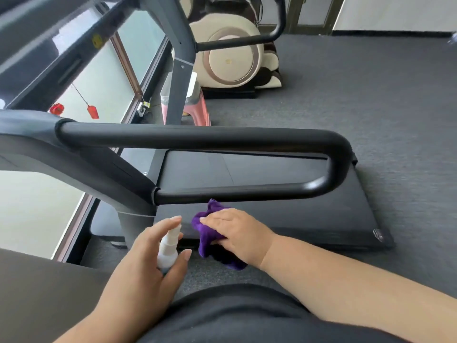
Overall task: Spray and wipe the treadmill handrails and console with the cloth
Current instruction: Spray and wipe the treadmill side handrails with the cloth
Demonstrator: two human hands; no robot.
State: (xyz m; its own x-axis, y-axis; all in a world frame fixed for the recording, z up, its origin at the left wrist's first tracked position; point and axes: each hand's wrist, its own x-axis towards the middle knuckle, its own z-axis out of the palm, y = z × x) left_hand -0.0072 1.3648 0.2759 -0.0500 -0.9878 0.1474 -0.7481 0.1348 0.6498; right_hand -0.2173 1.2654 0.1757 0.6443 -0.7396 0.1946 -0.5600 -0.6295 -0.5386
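The near black handrail (197, 137) of the treadmill loops across the middle of the view, and its lower bar (235, 193) passes just above my hands. My left hand (148, 258) grips a small white spray bottle (168, 246), with the forefinger over the nozzle. My right hand (237, 233) holds a bunched purple cloth (210, 233) a little below the lower bar, not touching it. The console (29, 38) sits blurred at the upper left. A far handrail (247, 38) shows at the top.
The black treadmill deck (284, 214) lies under the rail on grey carpet (371, 95). A pink stool (197, 107) and a cream massage chair (232, 58) stand beyond the treadmill. Windows (103, 78) run along the left side.
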